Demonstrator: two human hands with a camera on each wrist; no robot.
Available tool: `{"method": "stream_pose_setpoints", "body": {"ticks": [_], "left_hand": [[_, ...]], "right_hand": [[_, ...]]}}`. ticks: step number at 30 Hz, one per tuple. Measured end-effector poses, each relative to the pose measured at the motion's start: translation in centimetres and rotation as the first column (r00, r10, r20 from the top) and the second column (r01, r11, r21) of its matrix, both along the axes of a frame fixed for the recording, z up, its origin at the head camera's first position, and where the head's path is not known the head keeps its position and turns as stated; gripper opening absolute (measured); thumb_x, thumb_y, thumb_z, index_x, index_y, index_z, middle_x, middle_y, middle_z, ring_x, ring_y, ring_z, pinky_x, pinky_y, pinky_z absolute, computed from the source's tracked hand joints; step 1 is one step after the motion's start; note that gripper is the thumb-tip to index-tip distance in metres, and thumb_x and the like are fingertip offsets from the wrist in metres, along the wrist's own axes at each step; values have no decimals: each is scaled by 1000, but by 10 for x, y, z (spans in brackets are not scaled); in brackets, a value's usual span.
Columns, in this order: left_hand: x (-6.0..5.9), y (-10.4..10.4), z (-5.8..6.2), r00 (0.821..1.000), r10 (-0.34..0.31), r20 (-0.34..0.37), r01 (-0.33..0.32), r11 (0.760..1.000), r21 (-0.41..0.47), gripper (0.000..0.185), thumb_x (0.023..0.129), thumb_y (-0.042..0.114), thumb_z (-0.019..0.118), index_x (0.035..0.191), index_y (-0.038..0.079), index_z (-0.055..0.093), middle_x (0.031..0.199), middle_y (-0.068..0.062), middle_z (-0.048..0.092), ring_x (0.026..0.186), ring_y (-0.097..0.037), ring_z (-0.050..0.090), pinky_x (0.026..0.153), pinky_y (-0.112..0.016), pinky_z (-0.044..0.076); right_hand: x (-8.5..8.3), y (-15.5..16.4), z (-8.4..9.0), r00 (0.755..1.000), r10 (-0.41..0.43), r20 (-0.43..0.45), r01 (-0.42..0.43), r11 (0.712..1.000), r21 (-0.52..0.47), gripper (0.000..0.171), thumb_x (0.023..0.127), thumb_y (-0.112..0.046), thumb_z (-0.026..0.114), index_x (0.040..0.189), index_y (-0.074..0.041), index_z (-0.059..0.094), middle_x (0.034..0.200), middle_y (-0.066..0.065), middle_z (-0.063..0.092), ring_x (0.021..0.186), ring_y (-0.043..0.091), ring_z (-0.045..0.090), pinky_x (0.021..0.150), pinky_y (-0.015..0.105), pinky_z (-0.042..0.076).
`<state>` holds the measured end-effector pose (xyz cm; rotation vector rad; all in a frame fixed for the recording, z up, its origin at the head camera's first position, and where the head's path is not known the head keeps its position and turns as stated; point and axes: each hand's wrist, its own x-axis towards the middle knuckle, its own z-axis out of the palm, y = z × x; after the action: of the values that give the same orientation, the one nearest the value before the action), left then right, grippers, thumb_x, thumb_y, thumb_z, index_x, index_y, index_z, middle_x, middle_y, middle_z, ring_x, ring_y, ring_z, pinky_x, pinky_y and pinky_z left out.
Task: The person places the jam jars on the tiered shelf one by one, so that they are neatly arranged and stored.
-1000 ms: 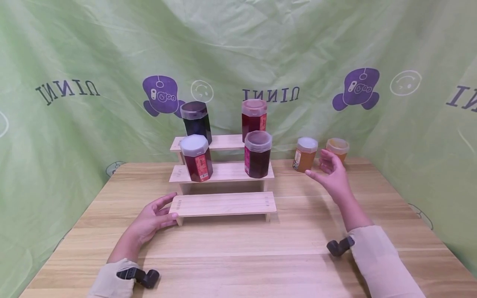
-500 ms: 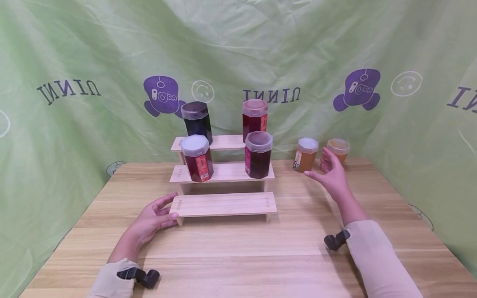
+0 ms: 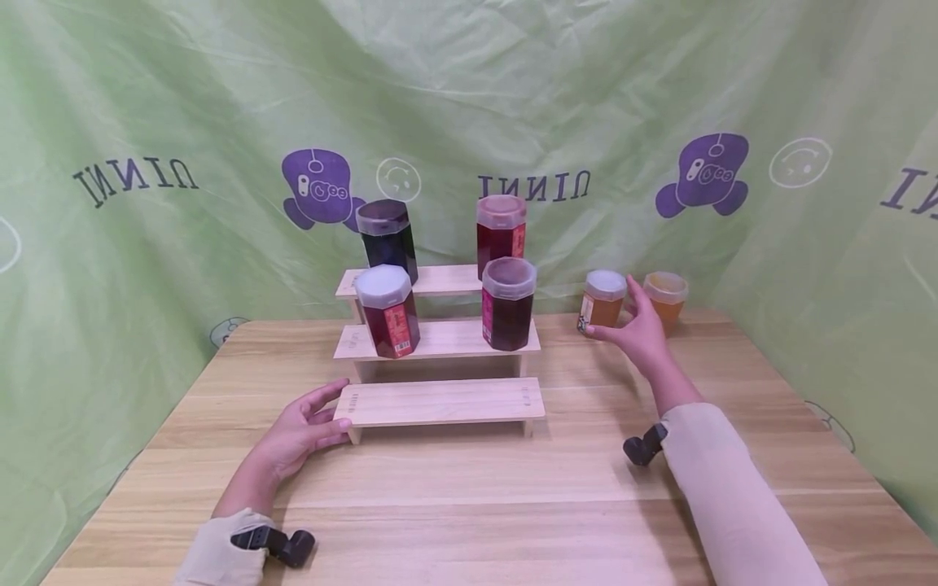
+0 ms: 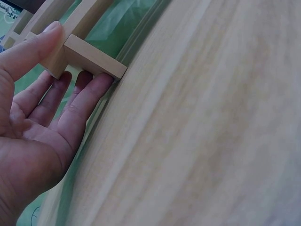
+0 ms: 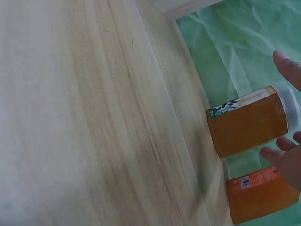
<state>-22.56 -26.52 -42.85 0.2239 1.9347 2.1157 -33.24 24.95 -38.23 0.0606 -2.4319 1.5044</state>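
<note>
At the far right of the table (image 3: 469, 505), the orange jar (image 3: 604, 303) stood upright beside a second orange jar (image 3: 665, 299). The right hand (image 3: 636, 332) reached around it, fingers spread apart and not yet closed on it. The left hand (image 3: 296, 430) rested against the left end of the stepped wooden rack (image 3: 440, 401), fingers straight, thumb on top. Four dark jars stood on the rack's upper steps.
</note>
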Motion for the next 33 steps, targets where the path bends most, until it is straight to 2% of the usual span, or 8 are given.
{"method": "stream_pose_setpoints", "body": {"ticks": [8, 15, 26, 33], "left_hand": [[-2, 1, -1, 1000, 12, 7, -12, 1000, 3, 77, 75, -4, 64, 139, 5, 23, 141, -16, 19, 105, -23, 53, 86, -44, 47], [-1, 1, -1, 1000, 6, 0, -6, 1000, 8, 77, 75, -5, 63, 139, 4, 22, 141, -17, 18, 105, -24, 53, 86, -45, 47], [-3, 2, 0, 1000, 11, 1, -11, 1000, -3, 76, 75, -4, 63, 139, 6, 23, 141, -16, 19, 105, -23, 53, 86, -45, 47], [-1, 2, 0, 1000, 24, 19, -24, 1000, 5, 78, 73, -4, 65, 139, 6, 24, 142, -14, 20, 106, -25, 52, 85, -44, 47]], "right_hand": [[-16, 1, -1, 1000, -18, 12, 17, 999, 33, 110, 63, -18, 80, 143, -24, 4, 145, 12, 16, 124, 37, 28, 98, 51, 34], [-30, 3, -4, 998, -48, 32, 45, 995, 93, 110, 64, -18, 79, 143, -20, 2, 145, 14, 15, 124, 39, 29, 101, 51, 30], [-43, 5, -4, 997, -68, 46, 64, 995, 74, 108, 65, -15, 78, 143, -19, 4, 144, 14, 17, 126, 37, 25, 104, 48, 26], [-42, 2, -4, 996, -81, 32, 80, 997, 19, 94, 71, -11, 74, 142, -17, 13, 143, 15, 21, 124, 37, 29, 102, 47, 30]]}}
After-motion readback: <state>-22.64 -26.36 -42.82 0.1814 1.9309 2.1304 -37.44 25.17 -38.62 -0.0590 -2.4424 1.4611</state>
